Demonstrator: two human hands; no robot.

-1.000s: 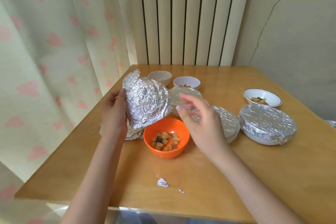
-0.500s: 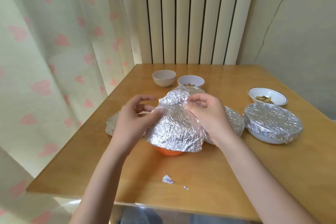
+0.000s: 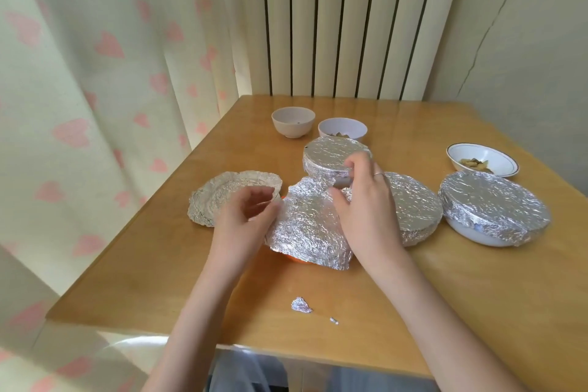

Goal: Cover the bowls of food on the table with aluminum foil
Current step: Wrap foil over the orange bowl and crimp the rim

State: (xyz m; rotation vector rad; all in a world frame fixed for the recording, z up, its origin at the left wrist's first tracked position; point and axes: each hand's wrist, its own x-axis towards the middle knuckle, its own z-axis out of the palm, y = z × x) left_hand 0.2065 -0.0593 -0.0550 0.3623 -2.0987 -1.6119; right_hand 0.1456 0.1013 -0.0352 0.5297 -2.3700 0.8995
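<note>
We see a crinkled foil sheet (image 3: 310,229) draped over the orange bowl (image 3: 296,259), of which only a sliver of rim shows beneath the sheet's near edge; the bowl sits near the middle of the table (image 3: 461,312); our left hand (image 3: 245,216) touches the sheet's left edge with its fingers loosely curled, and we cannot tell whether its grip truly pinches the foil; our right hand (image 3: 362,200) lies on the sheet's right side, fingers bent down over it, a ring on one finger, the grip pressing rather than clearly closing on the foil. Just left of the orange bowl lies a flattened foil piece (image 3: 222,197); just behind it stands a foil-covered bowl (image 3: 331,157); to its right a second covered bowl (image 3: 413,210), and farther right a third covered bowl (image 3: 493,213). Behind those stand uncovered white bowls: one empty (image 3: 292,121), one with food (image 3: 343,129), and a rimmed dish with food (image 3: 482,159). Nearer us than the orange bowl lie a small foil scrap (image 3: 300,305) and a tinier bit (image 3: 334,321).
</note>
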